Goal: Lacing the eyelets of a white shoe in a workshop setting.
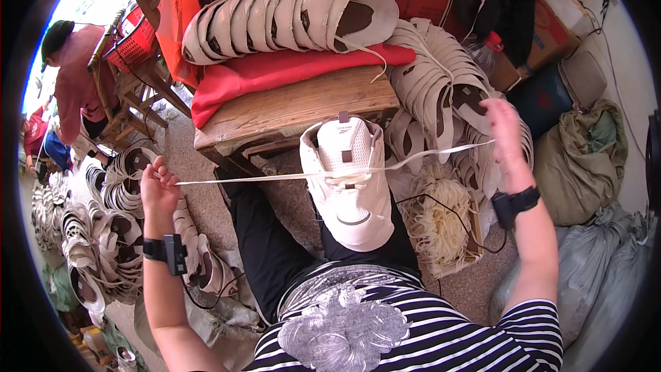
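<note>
A white shoe upper rests on my lap, its toe toward me and its tongue toward the bench. A pale flat shoelace runs across it, threaded through the lowest eyelets. My left hand is out to the left, fingers closed on one end of the lace. Out to the right, my right hand pinches the other side of the lace. The lace is stretched nearly straight on the left and bends a little on the right. Both wrists carry a black strapped device.
Ahead stands a wooden bench with a red cloth and a row of nested uppers. More uppers hang at its right, above a box of loose laces. Stacked uppers lie left; another person sits beyond.
</note>
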Motion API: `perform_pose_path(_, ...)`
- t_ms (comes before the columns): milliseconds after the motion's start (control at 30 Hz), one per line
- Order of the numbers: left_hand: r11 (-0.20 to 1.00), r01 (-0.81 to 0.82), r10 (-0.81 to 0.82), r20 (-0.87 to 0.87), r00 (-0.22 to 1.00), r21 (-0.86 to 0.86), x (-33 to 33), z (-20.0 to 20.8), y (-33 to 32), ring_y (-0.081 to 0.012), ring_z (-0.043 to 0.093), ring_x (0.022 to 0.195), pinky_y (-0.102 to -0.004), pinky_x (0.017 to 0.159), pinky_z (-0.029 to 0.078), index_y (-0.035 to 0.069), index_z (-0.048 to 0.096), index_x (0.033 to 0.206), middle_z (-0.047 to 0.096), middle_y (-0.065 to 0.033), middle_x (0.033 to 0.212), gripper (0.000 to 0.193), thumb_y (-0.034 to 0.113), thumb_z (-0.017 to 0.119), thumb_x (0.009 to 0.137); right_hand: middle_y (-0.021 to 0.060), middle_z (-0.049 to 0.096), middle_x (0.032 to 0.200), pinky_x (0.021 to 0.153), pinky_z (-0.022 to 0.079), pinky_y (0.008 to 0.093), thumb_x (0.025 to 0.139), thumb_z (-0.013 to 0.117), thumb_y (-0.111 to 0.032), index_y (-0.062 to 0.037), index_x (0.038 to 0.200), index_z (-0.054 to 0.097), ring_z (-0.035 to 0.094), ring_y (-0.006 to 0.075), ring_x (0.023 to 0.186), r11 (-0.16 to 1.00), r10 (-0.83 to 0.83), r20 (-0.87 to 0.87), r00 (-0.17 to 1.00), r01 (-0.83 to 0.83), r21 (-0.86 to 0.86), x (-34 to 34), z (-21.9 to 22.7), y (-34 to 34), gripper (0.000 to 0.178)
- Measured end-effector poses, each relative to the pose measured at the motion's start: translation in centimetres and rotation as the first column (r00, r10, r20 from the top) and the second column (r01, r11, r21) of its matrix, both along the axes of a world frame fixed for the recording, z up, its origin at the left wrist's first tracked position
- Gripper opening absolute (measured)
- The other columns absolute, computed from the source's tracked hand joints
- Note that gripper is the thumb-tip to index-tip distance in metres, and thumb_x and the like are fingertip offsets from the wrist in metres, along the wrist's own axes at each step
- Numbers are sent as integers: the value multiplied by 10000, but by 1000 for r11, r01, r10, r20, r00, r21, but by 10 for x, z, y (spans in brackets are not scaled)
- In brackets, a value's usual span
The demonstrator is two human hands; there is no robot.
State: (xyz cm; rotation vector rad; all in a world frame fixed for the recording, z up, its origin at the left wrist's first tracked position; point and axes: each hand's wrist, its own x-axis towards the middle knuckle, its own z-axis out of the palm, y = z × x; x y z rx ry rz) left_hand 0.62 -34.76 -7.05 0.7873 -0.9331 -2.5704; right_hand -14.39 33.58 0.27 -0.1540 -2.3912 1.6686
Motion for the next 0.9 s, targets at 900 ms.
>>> perform_pose_path(900,410,515,-579,221,785,-753,-10,34,276,-3,430,632,-174,548,343,9,617,1005,516,42,716,250,205,465,1038,124,633,766,644,489,330,904,592,-191,-11,841,659,626,219,691,747,619,171,767,-641,174,78,-28,-147,202)
